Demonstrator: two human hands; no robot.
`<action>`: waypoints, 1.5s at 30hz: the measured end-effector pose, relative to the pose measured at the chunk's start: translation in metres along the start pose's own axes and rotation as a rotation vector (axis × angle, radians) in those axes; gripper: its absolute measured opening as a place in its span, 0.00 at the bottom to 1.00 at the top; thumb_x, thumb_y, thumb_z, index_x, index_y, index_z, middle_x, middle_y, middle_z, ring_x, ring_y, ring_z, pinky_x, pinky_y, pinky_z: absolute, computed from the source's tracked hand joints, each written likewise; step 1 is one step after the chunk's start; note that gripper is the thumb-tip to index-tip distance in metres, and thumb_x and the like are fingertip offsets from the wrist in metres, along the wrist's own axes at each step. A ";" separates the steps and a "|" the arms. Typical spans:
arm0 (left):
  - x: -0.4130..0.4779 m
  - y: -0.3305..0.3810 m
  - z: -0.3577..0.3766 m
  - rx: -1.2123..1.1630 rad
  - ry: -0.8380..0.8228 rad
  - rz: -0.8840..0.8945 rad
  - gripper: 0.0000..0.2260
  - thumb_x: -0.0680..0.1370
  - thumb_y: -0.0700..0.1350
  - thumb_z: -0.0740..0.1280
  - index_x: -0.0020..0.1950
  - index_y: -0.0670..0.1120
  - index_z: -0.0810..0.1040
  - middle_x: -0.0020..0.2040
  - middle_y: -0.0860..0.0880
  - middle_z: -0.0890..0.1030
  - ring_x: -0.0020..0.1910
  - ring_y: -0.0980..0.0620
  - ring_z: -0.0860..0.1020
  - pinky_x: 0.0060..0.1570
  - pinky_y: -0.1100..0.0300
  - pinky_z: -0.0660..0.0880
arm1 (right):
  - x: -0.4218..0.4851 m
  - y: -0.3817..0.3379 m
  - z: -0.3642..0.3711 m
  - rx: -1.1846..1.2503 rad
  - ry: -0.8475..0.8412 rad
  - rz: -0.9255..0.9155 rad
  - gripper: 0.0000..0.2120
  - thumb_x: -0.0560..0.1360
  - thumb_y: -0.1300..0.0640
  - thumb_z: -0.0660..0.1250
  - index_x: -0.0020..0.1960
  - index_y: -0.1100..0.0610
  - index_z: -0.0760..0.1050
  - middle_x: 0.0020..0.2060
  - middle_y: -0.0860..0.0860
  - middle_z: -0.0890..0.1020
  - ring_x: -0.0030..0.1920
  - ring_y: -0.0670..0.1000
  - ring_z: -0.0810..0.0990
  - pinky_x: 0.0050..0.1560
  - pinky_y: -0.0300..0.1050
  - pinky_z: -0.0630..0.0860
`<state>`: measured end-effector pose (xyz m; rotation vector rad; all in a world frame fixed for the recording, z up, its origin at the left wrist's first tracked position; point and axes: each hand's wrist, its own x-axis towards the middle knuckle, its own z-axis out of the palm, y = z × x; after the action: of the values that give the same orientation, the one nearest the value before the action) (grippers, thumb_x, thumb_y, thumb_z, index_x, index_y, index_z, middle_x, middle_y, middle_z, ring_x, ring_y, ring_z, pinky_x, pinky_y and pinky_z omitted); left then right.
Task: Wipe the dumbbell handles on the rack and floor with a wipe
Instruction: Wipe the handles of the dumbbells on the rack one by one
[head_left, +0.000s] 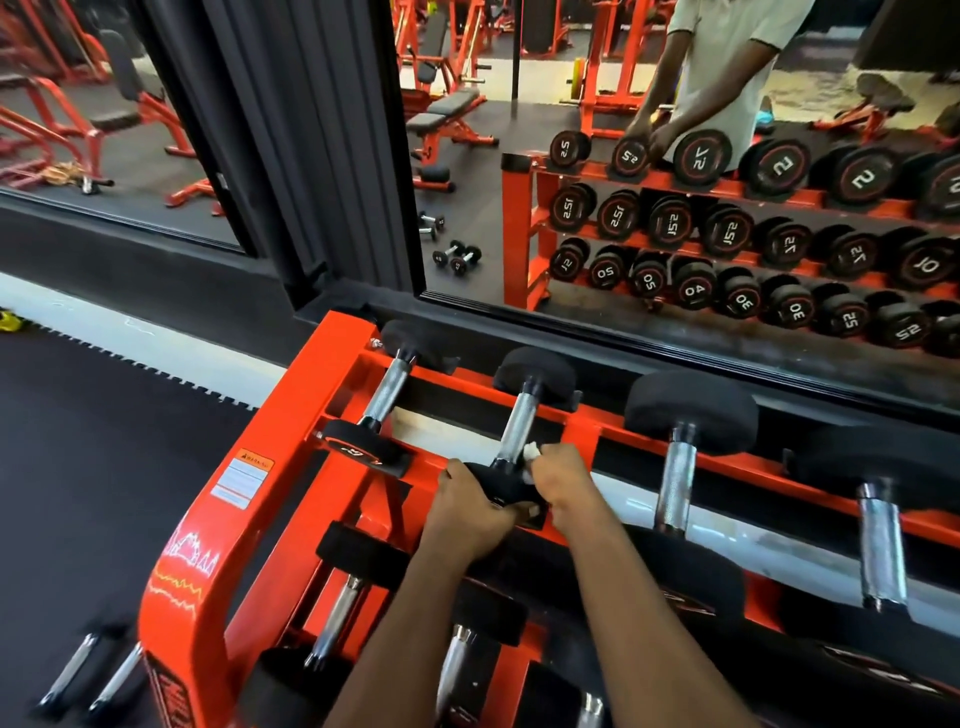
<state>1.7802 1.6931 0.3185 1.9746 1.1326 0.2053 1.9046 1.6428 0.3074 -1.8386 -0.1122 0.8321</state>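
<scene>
My forearms (410, 613) fill the bottom of the view, reaching over the orange rack (249, 530). My left grip (470, 512) is curled round the near black head of the second dumbbell (535, 375) on the top tier, which lies across the rails. My right grip (563, 480) pinches a crumpled white wipe (531, 451) against the near end of its handle (517, 423). That handle is bright, knurled chrome and the far head is round, matt black. Neighbouring dumbbells (675, 478) lie on either side. Two floor dumbbells (98, 675) rest on the dark floor (78, 467) at lower left.
</scene>
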 end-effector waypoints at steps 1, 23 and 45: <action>0.000 0.000 0.000 0.002 -0.002 -0.001 0.41 0.61 0.61 0.82 0.62 0.42 0.67 0.60 0.45 0.74 0.60 0.45 0.76 0.58 0.53 0.75 | 0.001 0.000 -0.001 -0.025 0.011 0.005 0.13 0.73 0.67 0.63 0.31 0.58 0.74 0.30 0.55 0.77 0.33 0.54 0.75 0.35 0.48 0.72; -0.001 0.000 -0.002 -0.004 -0.008 0.020 0.40 0.63 0.59 0.81 0.63 0.40 0.66 0.61 0.42 0.74 0.62 0.42 0.75 0.59 0.54 0.74 | 0.008 0.001 0.016 0.031 0.205 -0.087 0.15 0.75 0.64 0.62 0.29 0.59 0.70 0.25 0.50 0.69 0.29 0.50 0.67 0.31 0.44 0.64; 0.000 -0.003 -0.004 0.012 -0.040 0.024 0.41 0.63 0.62 0.81 0.63 0.42 0.65 0.59 0.47 0.70 0.63 0.44 0.73 0.57 0.56 0.71 | -0.008 0.004 -0.003 -0.442 0.231 -0.633 0.19 0.75 0.68 0.63 0.62 0.54 0.80 0.54 0.55 0.84 0.51 0.54 0.83 0.51 0.39 0.72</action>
<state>1.7766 1.6960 0.3193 1.9953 1.0873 0.1715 1.8989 1.6357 0.3086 -2.1101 -0.7358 0.1500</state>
